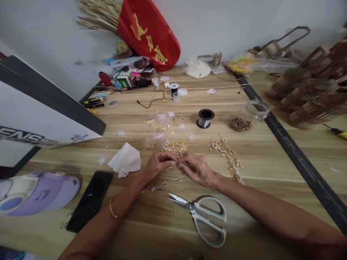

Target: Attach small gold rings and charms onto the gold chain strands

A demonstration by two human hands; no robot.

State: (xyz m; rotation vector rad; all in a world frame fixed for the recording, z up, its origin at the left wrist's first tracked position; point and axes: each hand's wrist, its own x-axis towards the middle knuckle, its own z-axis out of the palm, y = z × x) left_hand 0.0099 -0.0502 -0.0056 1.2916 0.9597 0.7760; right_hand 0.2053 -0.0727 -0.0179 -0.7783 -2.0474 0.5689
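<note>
Our left hand [159, 162] and right hand [197, 169] meet at the fingertips, thumb and forefinger pinched together on each; we cannot tell exactly what small piece lies between them. Just below, a beaded chain [164, 184] runs across the wooden table [151, 227], its right end passing under our right hand. Touching distance beyond our fingers is a pile of gold beads [177, 147], and to the right lie gold and silver chains [230, 159]. White-handled scissors [192, 207] rest nearer us, blades slightly apart.

For writing, we find large letters "ENS" on the white box [51, 112] at left, with smaller lettering by its corner that seems to end in "OTECHE". Gold brush-style characters run down the red bag [159, 30] at the wall; we cannot read them surely. White marks on the green box [124, 81] are too small. Handwritten figures [63, 226] beside the black phone [90, 198] look like "16" and "25", partly covered.
</note>
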